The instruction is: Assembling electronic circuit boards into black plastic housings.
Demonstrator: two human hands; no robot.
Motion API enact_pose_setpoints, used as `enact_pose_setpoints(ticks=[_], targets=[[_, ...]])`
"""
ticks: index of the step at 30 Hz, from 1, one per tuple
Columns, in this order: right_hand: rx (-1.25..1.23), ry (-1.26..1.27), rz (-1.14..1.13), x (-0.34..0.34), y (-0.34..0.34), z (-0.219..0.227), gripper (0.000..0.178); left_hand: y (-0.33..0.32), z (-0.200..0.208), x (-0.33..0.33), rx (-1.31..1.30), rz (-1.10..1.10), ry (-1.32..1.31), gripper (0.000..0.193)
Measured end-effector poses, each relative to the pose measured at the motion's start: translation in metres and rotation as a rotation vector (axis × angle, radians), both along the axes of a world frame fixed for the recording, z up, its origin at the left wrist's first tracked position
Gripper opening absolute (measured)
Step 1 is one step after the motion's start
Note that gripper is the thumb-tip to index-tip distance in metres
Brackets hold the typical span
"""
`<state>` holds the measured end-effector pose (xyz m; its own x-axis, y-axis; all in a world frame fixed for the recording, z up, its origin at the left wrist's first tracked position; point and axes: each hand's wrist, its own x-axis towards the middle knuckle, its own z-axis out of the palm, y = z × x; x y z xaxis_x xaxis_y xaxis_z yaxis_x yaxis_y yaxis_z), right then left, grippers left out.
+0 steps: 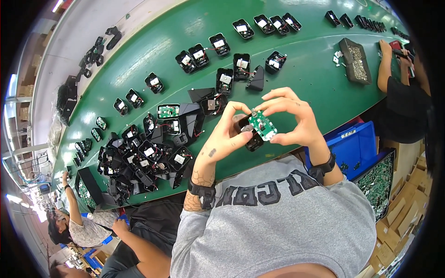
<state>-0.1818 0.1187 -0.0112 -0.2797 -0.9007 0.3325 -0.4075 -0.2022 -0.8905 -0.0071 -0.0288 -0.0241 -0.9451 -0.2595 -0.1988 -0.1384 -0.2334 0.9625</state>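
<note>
Close in front of my body, my left hand [225, 137] is closed around a small black plastic housing [254, 143]. My right hand [296, 121] pinches a green circuit board [263, 124] between thumb and fingers. The board is tilted and partly covers the housing; whether the two are joined I cannot tell. Just beyond my hands, a black wedge-shaped cover [256, 79] stands beside an open black housing [241, 66] with a white block inside. Another open housing [224, 81] sits nearby with wires showing.
A heap of black housings [132, 157] covers the green table [306, 55] at left. Rows of housings curve along its far side. At right are a tray of small metal parts [356, 60], a blue bin [359, 143] and a tray of circuit boards [378, 185]. Other people work at both sides.
</note>
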Motion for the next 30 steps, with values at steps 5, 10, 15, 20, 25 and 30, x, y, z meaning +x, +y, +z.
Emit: enact_pose_setpoints(ticks=[5,10,15,20,25,30], targets=[[-0.127,0.089,-0.021,0.009,-0.005,-0.010,0.043,0.017,-0.002,-0.011,-0.290,0.028,0.049,0.045],[-0.227,0.188,-0.002,0.004,-0.003,-0.013,0.046,0.017,-0.009,-0.012,-0.035,0.171,0.056,0.047],[-0.185,0.274,-0.032,0.005,0.000,-0.019,0.043,0.018,-0.007,-0.016,-0.458,0.181,0.226,0.050],[-0.207,0.311,-0.006,0.002,0.001,-0.025,0.044,0.020,-0.004,-0.012,-0.373,0.192,0.079,0.046],[-0.294,0.389,-0.071,0.003,0.000,-0.031,0.046,0.013,-0.004,-0.016,-0.505,0.137,0.104,0.029],[-0.336,0.367,-0.140,0.007,0.001,-0.031,0.048,0.010,0.001,-0.017,-0.361,0.190,0.071,0.031]])
